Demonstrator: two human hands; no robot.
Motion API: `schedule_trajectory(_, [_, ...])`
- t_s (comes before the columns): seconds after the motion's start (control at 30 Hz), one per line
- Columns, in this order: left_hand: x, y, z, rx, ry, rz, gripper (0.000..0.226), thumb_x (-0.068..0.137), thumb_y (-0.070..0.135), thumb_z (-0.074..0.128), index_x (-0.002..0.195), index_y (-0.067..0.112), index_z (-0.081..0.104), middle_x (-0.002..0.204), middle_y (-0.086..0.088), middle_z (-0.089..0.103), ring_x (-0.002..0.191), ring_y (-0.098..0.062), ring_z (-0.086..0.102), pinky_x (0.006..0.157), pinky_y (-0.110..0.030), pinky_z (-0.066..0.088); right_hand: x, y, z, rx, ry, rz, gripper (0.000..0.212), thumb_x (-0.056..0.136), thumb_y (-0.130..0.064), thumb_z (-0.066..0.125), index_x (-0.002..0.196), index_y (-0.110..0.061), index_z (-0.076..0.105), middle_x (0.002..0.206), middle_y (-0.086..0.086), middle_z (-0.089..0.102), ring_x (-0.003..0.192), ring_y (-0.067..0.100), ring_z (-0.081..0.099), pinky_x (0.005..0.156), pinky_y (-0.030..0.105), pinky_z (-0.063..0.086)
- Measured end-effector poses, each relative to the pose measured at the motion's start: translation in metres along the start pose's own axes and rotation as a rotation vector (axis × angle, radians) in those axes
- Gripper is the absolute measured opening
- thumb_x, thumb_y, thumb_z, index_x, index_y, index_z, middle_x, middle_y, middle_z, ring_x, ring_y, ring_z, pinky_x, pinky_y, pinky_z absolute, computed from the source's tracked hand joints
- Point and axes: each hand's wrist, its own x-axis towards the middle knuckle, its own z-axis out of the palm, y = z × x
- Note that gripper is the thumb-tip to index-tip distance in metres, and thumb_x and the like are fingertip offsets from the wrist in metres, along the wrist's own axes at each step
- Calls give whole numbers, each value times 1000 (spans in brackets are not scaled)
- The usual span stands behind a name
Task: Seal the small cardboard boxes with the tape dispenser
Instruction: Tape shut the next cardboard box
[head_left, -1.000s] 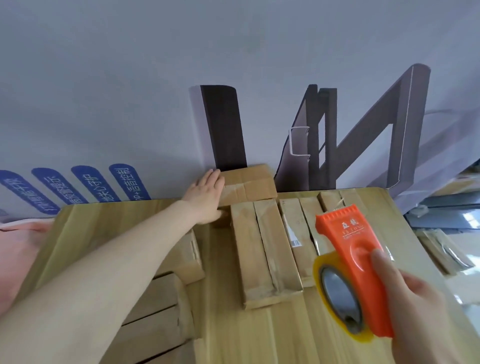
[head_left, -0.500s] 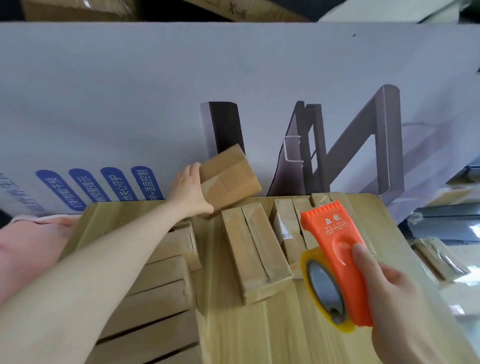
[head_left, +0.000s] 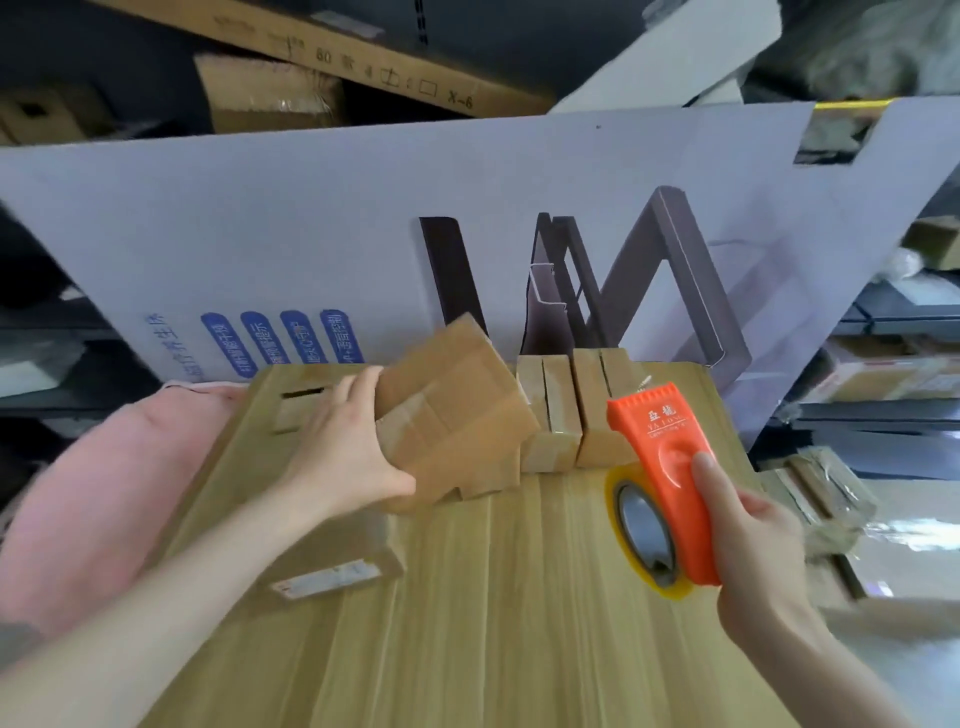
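A: Head view, hands?
B: Left hand (head_left: 347, 453) grips the small cardboard box (head_left: 453, 410), fingers wrapped on its near-left side; box tilted, off the wooden table (head_left: 519, 623). Right hand (head_left: 753, 540) clamps the orange tape dispenser (head_left: 662, 478), thumb on its face.
A: Other boxes?
B: Row of upright boxes (head_left: 571, 410) between the hands, beyond them. Flat labelled box (head_left: 337, 558) under the left wrist.

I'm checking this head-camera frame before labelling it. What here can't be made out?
- Whether the tilted brown cardboard box is already taped: motion blur smears its flaps, and the left hand covers its near corner.
- The white label on the flat box under the left forearm: blurred, unreadable.
- The tape's free end on the orange tape dispenser: too small, and the right hand hides the handle.
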Motion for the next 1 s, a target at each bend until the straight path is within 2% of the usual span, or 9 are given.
schedule_trajectory(0.07, [-41, 9, 25, -54, -132, 8, 123, 48, 33, 81, 150, 19, 13, 148, 1, 25, 135, -20, 27, 109, -33, 32, -9, 1, -19, -8, 1, -13, 50, 89, -41, 64, 68, 5, 62, 65, 17, 54, 62, 24, 48, 59, 33, 36])
schedule_trajectory(0.17, [-76, 19, 68, 56, -293, 61, 125, 53, 38, 80, 151, 17, 7, 149, 0, 21, 140, -20, 19, 116, -34, 22, -20, 2, -39, -32, 12, -27, 63, 88, -44, 64, 78, 17, 57, 67, 14, 49, 64, 23, 44, 61, 34, 33])
schedule_trajectory(0.3, [-104, 21, 125, 165, -434, 155, 122, 58, 36, 81, 151, 18, 5, 151, 1, 20, 141, -21, 18, 117, -36, 15, -38, 15, -50, -69, -7, 5, 57, 87, -43, 66, 76, 13, 61, 65, 14, 50, 62, 23, 46, 58, 31, 34])
schedule_trajectory(0.43, [-134, -7, 179, 390, -626, 391, 123, 66, 24, 79, 152, 13, -8, 159, -7, 5, 147, -27, 3, 120, -38, 1, -59, 37, -49, -154, -10, 48, 58, 86, -42, 67, 76, 15, 61, 63, 14, 52, 60, 22, 48, 55, 29, 36])
schedule_trajectory(0.6, [-128, -26, 188, 429, -642, 523, 124, 68, 12, 71, 148, 12, -25, 160, -5, -16, 146, -24, -18, 119, -42, -9, -82, 62, -42, -278, -29, 111, 60, 85, -41, 68, 76, 17, 60, 60, 13, 53, 55, 20, 48, 53, 29, 36])
schedule_trajectory(0.83, [-119, -42, 190, 421, -538, 741, 119, 69, 18, 71, 151, 10, -15, 160, -9, -13, 147, -23, -16, 120, -41, -6, -111, 74, -21, -370, -85, 135, 51, 86, -41, 68, 75, 8, 66, 59, 10, 61, 53, 19, 56, 54, 31, 44])
schedule_trajectory(0.93, [-118, -45, 186, 420, -475, 809, 130, 67, 41, 82, 152, 8, -12, 160, -7, -13, 148, -24, -12, 120, -43, -7, -123, 69, -15, -379, -105, 126, 42, 87, -37, 67, 75, 3, 68, 55, 8, 64, 43, 16, 59, 43, 28, 46])
schedule_trajectory(1.0, [-123, -44, 174, 334, -496, 784, 137, 60, 58, 80, 153, 11, -9, 159, 0, -13, 147, -21, -13, 120, -44, -6, -130, 65, -13, -373, -105, 120, 35, 88, -35, 66, 75, -2, 69, 53, 5, 65, 39, 14, 60, 38, 27, 45])
